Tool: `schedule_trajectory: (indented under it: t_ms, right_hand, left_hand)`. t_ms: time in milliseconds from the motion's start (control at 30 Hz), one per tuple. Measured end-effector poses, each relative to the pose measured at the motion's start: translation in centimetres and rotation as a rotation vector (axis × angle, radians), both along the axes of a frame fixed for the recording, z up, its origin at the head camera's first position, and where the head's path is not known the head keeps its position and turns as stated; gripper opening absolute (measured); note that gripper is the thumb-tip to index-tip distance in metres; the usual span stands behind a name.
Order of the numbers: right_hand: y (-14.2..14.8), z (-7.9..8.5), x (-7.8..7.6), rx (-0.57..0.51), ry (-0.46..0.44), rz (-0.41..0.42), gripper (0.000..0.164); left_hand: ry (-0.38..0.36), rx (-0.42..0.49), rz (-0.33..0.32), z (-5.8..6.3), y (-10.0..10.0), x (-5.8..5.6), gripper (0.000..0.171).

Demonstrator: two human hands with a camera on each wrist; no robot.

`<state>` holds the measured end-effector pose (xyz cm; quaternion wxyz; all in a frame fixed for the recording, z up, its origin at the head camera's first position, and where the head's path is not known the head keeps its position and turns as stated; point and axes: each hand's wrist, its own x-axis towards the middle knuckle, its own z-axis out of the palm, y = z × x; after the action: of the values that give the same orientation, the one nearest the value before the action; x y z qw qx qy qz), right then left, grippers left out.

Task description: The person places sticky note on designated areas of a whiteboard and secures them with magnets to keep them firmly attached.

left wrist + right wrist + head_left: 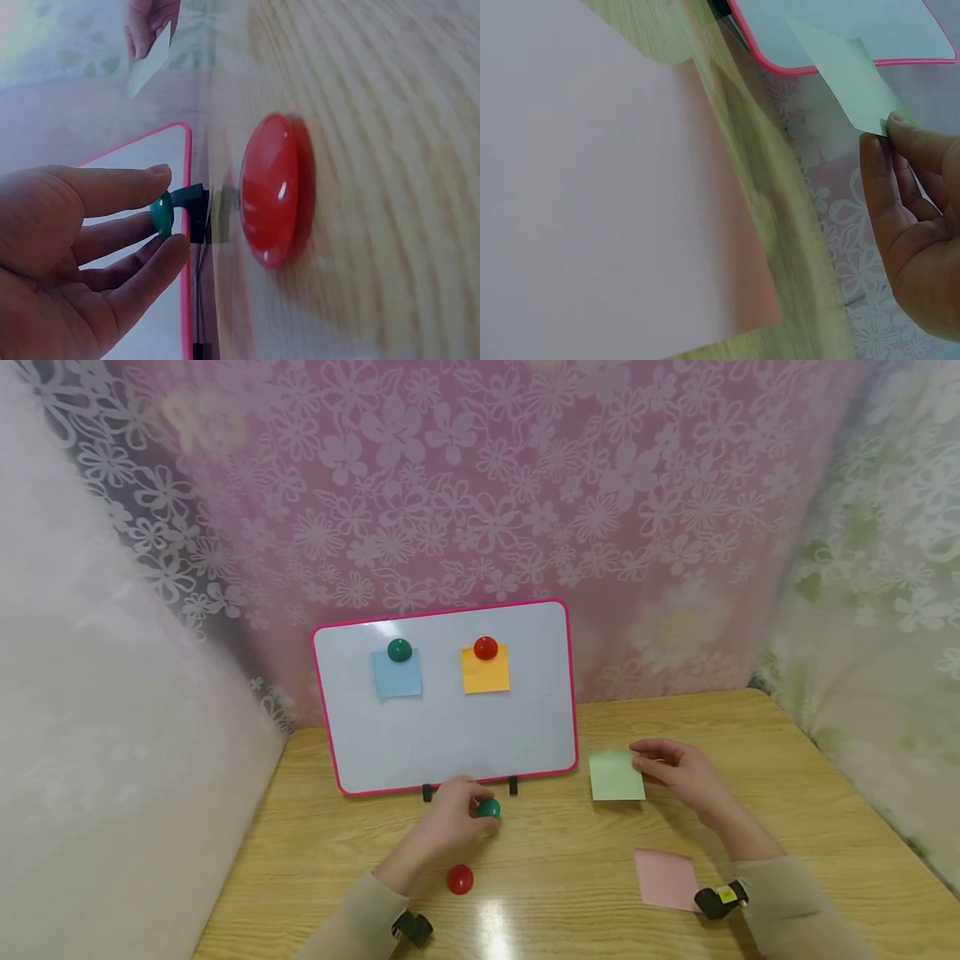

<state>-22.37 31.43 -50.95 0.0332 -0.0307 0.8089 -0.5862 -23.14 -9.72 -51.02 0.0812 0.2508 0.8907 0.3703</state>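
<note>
My left hand (453, 817) pinches a green round magnet (489, 808) between thumb and fingers, just in front of the whiteboard's lower edge. In the left wrist view the magnet (161, 215) shows between the fingertips. My right hand (686, 777) holds a pale green sticky note (617, 775) by its right edge, to the right of the whiteboard (450, 735). Thumb and forefinger grip the note (851, 86) at its corner in the right wrist view. On the board, a green magnet (400, 650) sits over a blue note (397, 677) and a red magnet (486, 647) over an orange note (486, 672).
A red magnet (460, 879) lies on the wooden table (555, 877) near the left forearm. By the right wrist is a pink sticky note (666, 878). The pink-framed board leans back on black feet (513, 785) before a flowered curtain (465, 493).
</note>
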Motion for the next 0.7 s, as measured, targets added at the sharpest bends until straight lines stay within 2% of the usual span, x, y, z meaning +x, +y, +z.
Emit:
schedule_trajectory:
  t_ms: [200, 400, 700]
  right_hand:
    - [-0.5, 0.0, 0.0, 0.004, -0.009, -0.005, 0.053]
    - [-1.2, 0.4, 0.1, -0.011, -0.009, -0.001, 0.052]
    - [-1.9, 0.7, 0.3, -0.037, -0.005, -0.012, 0.049]
  left_hand:
    - [0.031, 0.038, 0.023, -0.3, -1.4, -0.2, 0.032]
    - [-0.025, 0.2, 0.044, -0.3, -2.2, 0.0, 0.024]
    - [-0.061, 0.339, 0.094, 0.3, -3.2, 0.3, 0.037]
